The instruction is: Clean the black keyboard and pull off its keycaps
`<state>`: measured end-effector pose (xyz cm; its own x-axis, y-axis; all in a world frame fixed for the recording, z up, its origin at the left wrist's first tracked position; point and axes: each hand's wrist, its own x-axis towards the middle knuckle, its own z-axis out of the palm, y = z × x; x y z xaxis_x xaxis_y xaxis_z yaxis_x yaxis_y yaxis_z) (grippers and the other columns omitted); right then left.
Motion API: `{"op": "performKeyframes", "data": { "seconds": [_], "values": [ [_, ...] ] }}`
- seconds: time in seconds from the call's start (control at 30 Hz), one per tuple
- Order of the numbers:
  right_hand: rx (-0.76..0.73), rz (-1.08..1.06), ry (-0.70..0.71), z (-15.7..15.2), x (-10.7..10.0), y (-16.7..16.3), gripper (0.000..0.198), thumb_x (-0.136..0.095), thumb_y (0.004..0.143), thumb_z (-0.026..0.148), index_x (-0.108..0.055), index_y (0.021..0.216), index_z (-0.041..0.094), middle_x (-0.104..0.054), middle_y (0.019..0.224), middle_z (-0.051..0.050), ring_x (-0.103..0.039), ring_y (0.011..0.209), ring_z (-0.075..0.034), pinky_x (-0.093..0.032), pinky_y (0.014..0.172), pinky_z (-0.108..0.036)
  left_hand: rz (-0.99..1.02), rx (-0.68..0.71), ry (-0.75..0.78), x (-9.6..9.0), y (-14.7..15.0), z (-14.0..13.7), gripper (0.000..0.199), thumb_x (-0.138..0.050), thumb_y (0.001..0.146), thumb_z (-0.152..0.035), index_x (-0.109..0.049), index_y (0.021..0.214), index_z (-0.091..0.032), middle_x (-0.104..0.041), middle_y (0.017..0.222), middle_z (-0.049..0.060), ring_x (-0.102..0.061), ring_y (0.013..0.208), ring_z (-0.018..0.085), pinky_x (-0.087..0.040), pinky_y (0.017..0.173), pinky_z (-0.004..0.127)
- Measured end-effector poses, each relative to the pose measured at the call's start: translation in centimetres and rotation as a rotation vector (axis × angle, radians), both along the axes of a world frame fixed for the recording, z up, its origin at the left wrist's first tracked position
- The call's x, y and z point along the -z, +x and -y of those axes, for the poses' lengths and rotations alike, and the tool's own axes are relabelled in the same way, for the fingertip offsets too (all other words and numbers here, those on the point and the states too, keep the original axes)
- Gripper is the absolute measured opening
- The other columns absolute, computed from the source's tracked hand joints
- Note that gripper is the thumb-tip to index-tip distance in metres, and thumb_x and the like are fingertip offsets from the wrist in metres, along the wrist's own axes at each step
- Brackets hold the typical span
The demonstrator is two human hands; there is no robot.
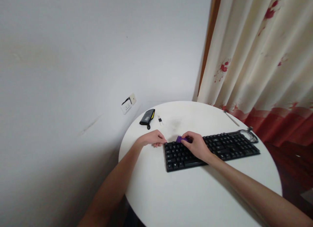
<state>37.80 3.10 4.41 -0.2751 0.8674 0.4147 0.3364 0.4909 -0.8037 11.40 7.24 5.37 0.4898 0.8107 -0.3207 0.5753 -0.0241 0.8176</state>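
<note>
A black keyboard (221,147) lies on a round white table (156,188). My left hand (154,138) is closed, fingers curled, with thumb and fingertips at the keyboard's upper left corner. Between the thumb and fingers of my right hand (197,145) is a small purple cloth (180,139), pressed against the top rows of keys near the left end. That hand covers part of the keys beneath it. The keyboard's coiled cable (250,135) rests behind its right end.
Toward the back left sit a dark grey pouch (147,117) with a yellow edge and a small black-and-white item (159,120). A thin stick-like tool (231,119) lies at the back right. The wall with a socket (126,106) borders the left; a curtain (259,74) hangs right.
</note>
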Motion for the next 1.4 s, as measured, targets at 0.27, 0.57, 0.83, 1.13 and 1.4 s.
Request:
{"op": "performKeyframes", "data": {
  "seconds": [0.27, 0.57, 0.83, 1.13, 1.4],
  "values": [
    [-0.399, 0.11, 0.164, 2.9, 0.3, -2.9, 0.007, -0.063, 0.085, 0.014, -0.066, 0.087, 0.02, -0.067, 0.092, -0.004, -0.061, 0.089, -0.017, -0.046, 0.083, -0.03, 0.004, 0.048, -0.082, 0.1, 0.2, -0.4, 0.033, -0.068, 0.072, -0.043, -0.072, 0.081, -0.011, -0.069, 0.067, 0.005, -0.053, 0.046, 0.008, -0.039, 0.046, 0.02],
    [-0.095, 0.129, 0.225, -0.2, 1.1, -4.6, 0.006, -0.063, 0.085, 0.013, -0.064, 0.087, 0.018, -0.065, 0.087, -0.004, -0.059, 0.083, -0.017, -0.046, 0.078, -0.03, 0.012, 0.055, -0.096, 0.7, 0.1, -0.8, 0.024, -0.067, 0.071, -0.036, -0.072, 0.076, -0.013, -0.069, 0.067, 0.004, -0.054, 0.047, 0.008, -0.039, 0.047, 0.019],
    [-0.119, 0.32, 0.312, -0.3, 1.7, -4.9, 0.013, -0.057, 0.087, 0.009, -0.065, 0.094, 0.017, -0.067, 0.092, -0.007, -0.057, 0.089, -0.021, -0.045, 0.083, -0.034, 0.017, 0.064, -0.102, 1.2, -0.4, -1.2, 0.026, -0.067, 0.072, -0.037, -0.071, 0.074, -0.011, -0.071, 0.07, 0.007, -0.052, 0.044, 0.007, -0.037, 0.043, 0.019],
    [-0.351, 0.27, 0.343, -0.6, 1.4, -4.7, 0.02, -0.054, 0.089, 0.008, -0.069, 0.097, 0.019, -0.067, 0.1, -0.006, -0.057, 0.096, -0.019, -0.046, 0.09, -0.033, 0.012, 0.081, -0.098, 1.0, -0.3, -1.2, 0.017, -0.06, 0.071, -0.024, -0.07, 0.072, -0.012, -0.07, 0.066, 0.005, -0.049, 0.043, 0.007, -0.037, 0.042, 0.018],
    [-0.386, 0.282, 0.339, 0.2, 0.8, -4.6, 0.021, -0.054, 0.088, 0.006, -0.069, 0.096, 0.018, -0.067, 0.1, -0.007, -0.057, 0.098, -0.019, -0.046, 0.091, -0.033, 0.001, 0.1, -0.061, 0.9, -0.3, -1.0, 0.018, -0.061, 0.072, -0.028, -0.07, 0.073, -0.013, -0.066, 0.059, 0.002, -0.046, 0.04, 0.007, -0.033, 0.04, 0.018]
  ]
}}
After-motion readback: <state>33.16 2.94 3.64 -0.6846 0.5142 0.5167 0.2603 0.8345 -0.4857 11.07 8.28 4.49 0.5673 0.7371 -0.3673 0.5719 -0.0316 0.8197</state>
